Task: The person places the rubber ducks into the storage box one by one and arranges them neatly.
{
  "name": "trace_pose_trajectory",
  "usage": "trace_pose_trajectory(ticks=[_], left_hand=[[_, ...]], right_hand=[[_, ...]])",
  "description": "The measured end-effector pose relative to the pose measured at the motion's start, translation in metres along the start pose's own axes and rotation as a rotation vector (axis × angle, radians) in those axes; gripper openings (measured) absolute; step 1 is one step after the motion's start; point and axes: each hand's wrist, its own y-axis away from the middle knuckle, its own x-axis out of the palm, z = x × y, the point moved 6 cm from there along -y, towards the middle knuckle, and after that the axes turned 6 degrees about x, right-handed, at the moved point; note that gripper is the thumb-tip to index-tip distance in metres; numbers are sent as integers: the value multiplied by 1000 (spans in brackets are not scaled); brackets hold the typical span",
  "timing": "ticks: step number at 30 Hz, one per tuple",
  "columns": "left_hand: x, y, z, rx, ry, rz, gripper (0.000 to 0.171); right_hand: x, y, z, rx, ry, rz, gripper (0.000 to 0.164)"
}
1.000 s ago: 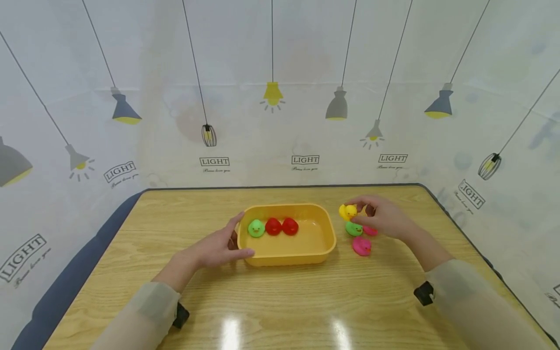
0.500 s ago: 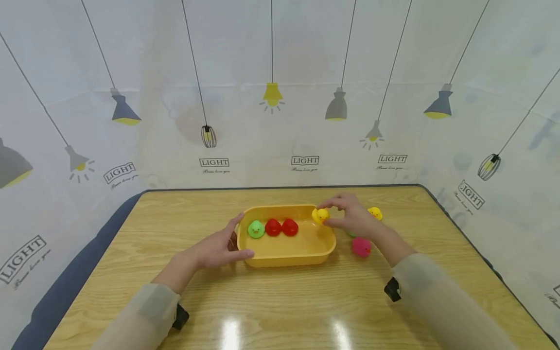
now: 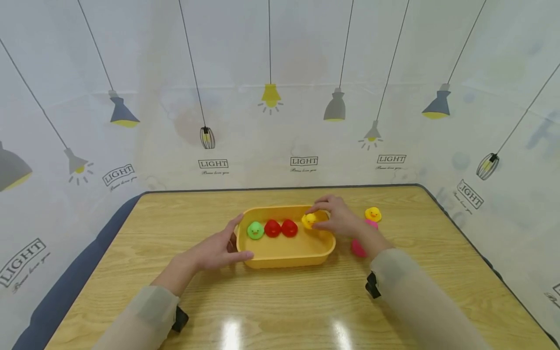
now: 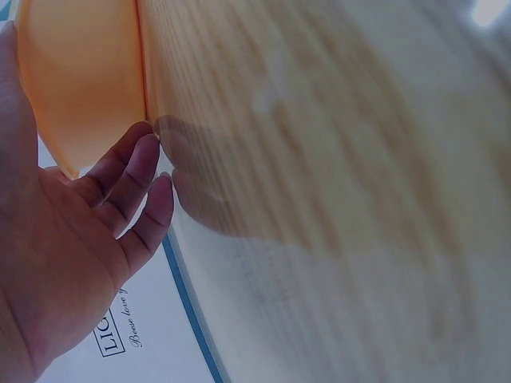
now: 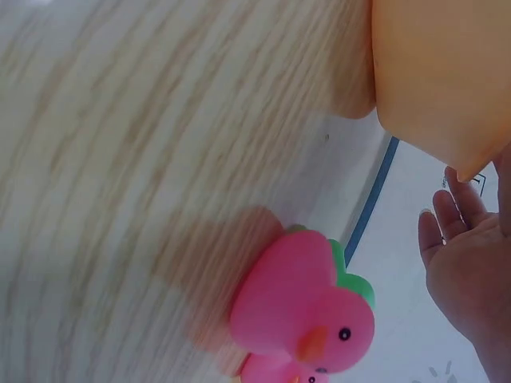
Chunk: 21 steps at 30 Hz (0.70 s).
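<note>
In the head view, a yellow plastic basin (image 3: 280, 263) stands on the wooden table. My left hand (image 3: 214, 249) holds its left end, thumb over the near corner of the rim and fingers along the outer wall. In the left wrist view, the curled fingers (image 4: 148, 209) lie beside that wall, close to the tabletop. My right hand (image 3: 339, 218) is over the basin's right part and pinches a yellow rubber duck (image 3: 308, 221) between thumb and fingers. Left of this duck, inside the basin, are a green duck (image 3: 255, 231) and two red toys (image 3: 273, 228).
Right of the basin, another yellow duck (image 3: 373, 214) sits on the table (image 3: 271, 301). Pink ducks (image 5: 291, 299), with a green one (image 5: 357, 286) partly behind them, lie near my right forearm. A patterned fabric wall (image 3: 245, 146) encloses the table's back and sides.
My right hand has carried the yellow duck leftward from the pile on the right to inside the basin's rim. My left hand has stayed at the basin's left end.
</note>
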Motion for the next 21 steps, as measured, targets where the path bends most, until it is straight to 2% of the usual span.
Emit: trace_pose_trajectory(ticks=[11, 21], left_hand=[[1, -1, 1, -6, 11, 1, 120], [2, 0, 2, -6, 1, -6, 119]], right_hand=[[7, -2, -2, 42, 13, 21, 30], [12, -4, -6, 176, -18, 69, 30]])
